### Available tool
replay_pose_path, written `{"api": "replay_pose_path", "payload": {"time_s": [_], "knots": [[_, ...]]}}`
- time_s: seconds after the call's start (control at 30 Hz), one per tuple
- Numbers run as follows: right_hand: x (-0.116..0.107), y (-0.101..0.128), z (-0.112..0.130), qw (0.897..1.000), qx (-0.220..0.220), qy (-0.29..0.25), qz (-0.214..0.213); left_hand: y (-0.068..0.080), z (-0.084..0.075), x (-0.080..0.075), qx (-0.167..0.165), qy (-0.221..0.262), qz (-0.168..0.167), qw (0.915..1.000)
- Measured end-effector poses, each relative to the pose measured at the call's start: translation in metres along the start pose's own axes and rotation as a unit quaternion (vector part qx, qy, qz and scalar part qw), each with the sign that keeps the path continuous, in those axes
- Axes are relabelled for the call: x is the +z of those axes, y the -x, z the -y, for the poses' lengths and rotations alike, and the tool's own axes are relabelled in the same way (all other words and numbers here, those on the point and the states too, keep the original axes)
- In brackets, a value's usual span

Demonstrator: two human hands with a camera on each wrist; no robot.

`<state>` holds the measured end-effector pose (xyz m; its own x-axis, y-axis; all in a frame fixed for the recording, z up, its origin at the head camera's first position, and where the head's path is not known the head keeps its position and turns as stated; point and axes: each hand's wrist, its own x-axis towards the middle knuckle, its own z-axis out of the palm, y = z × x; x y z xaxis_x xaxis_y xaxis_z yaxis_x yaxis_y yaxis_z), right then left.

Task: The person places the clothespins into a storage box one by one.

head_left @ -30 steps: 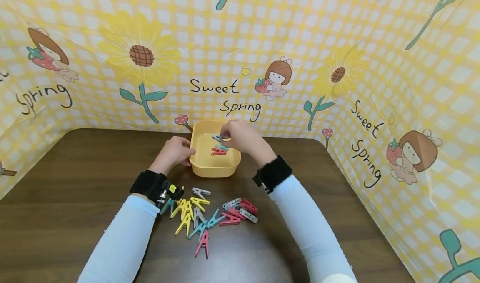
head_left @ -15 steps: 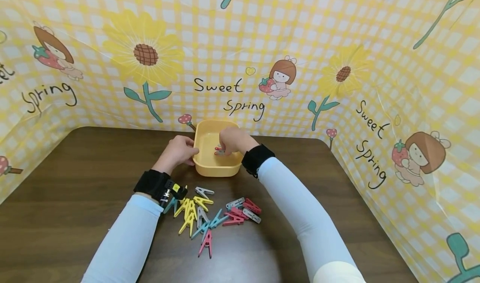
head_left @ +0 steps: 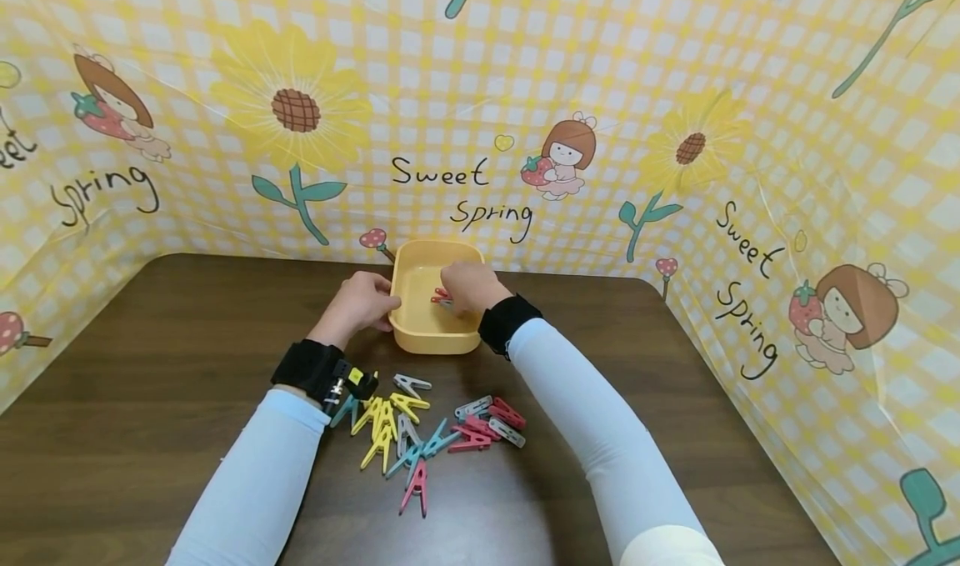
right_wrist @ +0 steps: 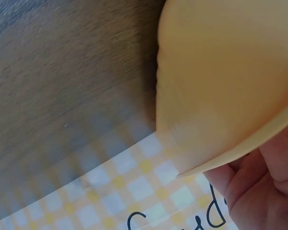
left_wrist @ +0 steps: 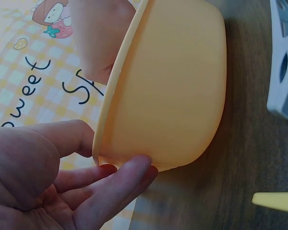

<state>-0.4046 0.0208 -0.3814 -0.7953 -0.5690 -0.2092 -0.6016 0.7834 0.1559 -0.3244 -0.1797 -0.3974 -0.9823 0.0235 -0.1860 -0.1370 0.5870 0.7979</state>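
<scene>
A yellow plastic box (head_left: 435, 343) stands at the back of the table. At its left side my left hand (head_left: 360, 301) holds it, thumb at the rim and fingers along the outer wall; the left wrist view shows this hand (left_wrist: 81, 177) close up. My right hand (head_left: 471, 289) reaches down inside the box, its fingertips hidden by the hand and the wall. In the right wrist view, only part of the hand (right_wrist: 264, 187) shows past the rim. Just left of it, red and pale clothespins (head_left: 441, 297) lie on the box floor.
Nearer the front lies a loose pile of clothespins: several yellow clothespins (head_left: 381, 420), blue clothespins (head_left: 435, 443), red clothespins (head_left: 471, 441) and grey clothespins (head_left: 507, 433). A checked yellow cloth (head_left: 450, 91) stands as a wall behind and beside the brown table (head_left: 187, 358).
My right hand has gone down into the box with the grey clothespin it pinched above it; that clothespin is now out of sight. The left hand stays at the box's side.
</scene>
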Motion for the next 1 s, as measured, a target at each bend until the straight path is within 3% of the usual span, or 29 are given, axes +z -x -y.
{"api": "replay_pose_path", "payload": {"time_s": [0.5, 0.73, 1.0], "knots": [[-0.008, 0.012, -0.002, 0.999, 0.007, 0.005, -0.037, 0.002, -0.002, -0.001, -0.001, 0.001, 0.000, 1.0000], [-0.014, 0.022, -0.017, 0.997, 0.004, -0.052, -0.050, 0.003, -0.002, 0.000, 0.001, -0.003, 0.002, 1.0000], [-0.020, 0.051, -0.034, 0.988, 0.014, -0.110, -0.106, 0.002, -0.004, 0.001, -0.002, -0.001, 0.001, 1.0000]]}}
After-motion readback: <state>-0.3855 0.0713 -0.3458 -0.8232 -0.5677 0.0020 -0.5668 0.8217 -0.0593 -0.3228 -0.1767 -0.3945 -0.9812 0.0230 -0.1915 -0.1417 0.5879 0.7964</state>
